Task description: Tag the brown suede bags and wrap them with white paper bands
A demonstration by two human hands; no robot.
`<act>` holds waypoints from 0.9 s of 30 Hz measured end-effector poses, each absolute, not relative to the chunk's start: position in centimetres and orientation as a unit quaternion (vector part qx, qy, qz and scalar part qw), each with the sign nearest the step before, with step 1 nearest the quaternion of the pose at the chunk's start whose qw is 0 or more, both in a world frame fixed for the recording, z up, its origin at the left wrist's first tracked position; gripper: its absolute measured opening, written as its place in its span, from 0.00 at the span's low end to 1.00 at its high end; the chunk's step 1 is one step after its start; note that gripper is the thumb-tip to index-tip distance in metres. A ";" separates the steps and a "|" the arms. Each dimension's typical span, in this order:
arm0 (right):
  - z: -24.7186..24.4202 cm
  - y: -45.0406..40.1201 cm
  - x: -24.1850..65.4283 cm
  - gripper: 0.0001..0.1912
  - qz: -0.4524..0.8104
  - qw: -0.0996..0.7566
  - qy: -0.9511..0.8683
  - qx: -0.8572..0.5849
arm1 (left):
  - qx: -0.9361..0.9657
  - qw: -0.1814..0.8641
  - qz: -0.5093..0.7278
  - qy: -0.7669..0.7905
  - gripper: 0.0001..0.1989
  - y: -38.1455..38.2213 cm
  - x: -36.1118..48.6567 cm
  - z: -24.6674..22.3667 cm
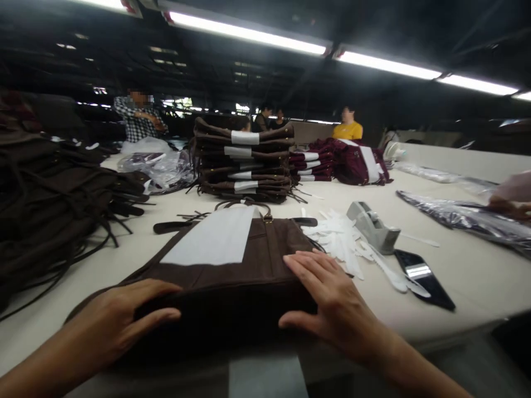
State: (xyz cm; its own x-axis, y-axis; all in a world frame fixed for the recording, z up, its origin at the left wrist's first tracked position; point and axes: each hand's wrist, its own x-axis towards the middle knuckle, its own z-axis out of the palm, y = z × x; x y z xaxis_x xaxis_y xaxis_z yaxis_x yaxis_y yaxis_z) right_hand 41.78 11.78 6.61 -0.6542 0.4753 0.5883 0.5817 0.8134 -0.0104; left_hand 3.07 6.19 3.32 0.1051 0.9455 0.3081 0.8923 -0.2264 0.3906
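A dark brown fabric bag [286,243] lies on the table in front of me, its handles pointing away. A white sheet [211,235] covers part of its upper side. My left hand [120,309] rests at the bag's near left edge, index finger and thumb stretched apart. On the near right edge lies my right hand [327,293], its fingers extended flat over the top and the thumb down along the front. The bag's near side is in dark shadow. Below it, a pale strip [267,376] hangs at the bottom of the view.
Folded brown bags [244,160] stand stacked behind; more brown bags [53,199] are piled left. Maroon bags [357,160] sit further back. To the right are white paper strips [340,237], a grey tape dispenser [373,226], a phone [425,279] and plastic-wrapped goods [464,221]. Several people stand beyond.
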 end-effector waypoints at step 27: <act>-1.9 12.9 45.8 0.23 -0.198 0.216 -0.929 -0.228 | 0.810 -0.300 0.068 0.500 0.29 1.3 1.2 -0.1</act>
State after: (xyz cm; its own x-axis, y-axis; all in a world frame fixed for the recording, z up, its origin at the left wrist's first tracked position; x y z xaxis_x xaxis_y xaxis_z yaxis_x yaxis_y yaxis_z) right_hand 45.84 12.91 -1.87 -0.8033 0.3372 0.4909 0.5083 0.8178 0.2701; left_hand 1.22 1.35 -0.09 0.4916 0.7685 0.4095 0.8499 -0.3209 -0.4180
